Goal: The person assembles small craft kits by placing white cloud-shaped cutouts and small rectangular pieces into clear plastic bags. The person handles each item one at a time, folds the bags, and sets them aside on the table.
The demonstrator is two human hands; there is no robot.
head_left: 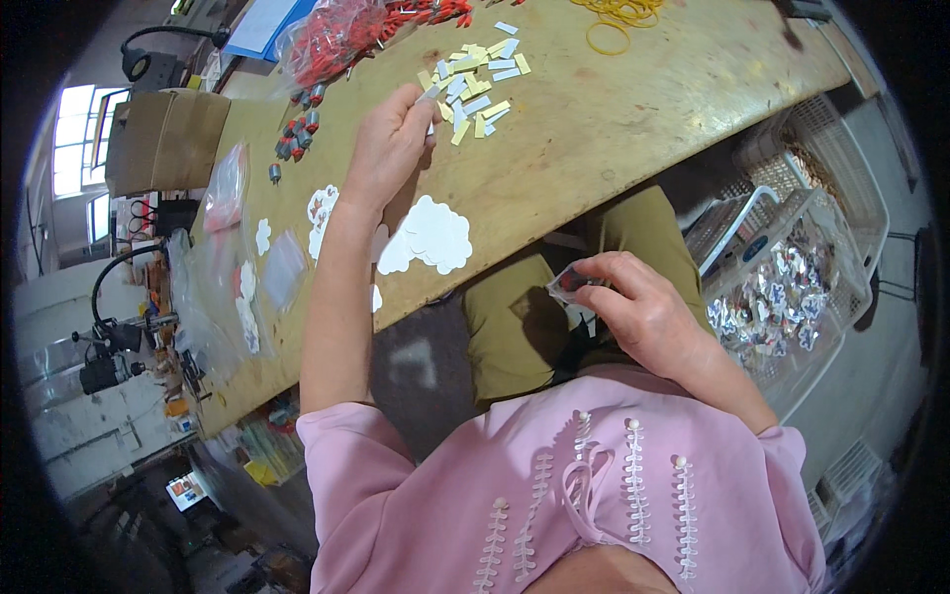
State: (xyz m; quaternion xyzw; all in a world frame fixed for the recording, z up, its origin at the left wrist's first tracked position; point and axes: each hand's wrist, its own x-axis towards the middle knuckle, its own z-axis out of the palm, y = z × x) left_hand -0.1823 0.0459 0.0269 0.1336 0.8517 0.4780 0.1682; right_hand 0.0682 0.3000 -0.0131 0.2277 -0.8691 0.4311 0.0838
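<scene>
My left hand [388,148] reaches over the table beside a loose pile of small pale yellow and white slips [477,87]. Its thumb and forefinger are pinched on a small pale slip. Above my lap, off the table's front edge, my right hand [643,309] is closed on a small clear plastic bag [564,287] with something dark inside. Under and right of my left forearm lie overlapping white scalloped paper cards [431,236]; more such cards [322,210] show left of the forearm.
The worn table [594,129] carries red parts in a plastic bag [336,35], small grey-and-red cylinders [297,137], yellow rubber bands [618,18] and clear bags [285,269]. A cardboard box [163,139] stands at left. At right, plastic baskets [841,188] hold many small packed pieces [777,297].
</scene>
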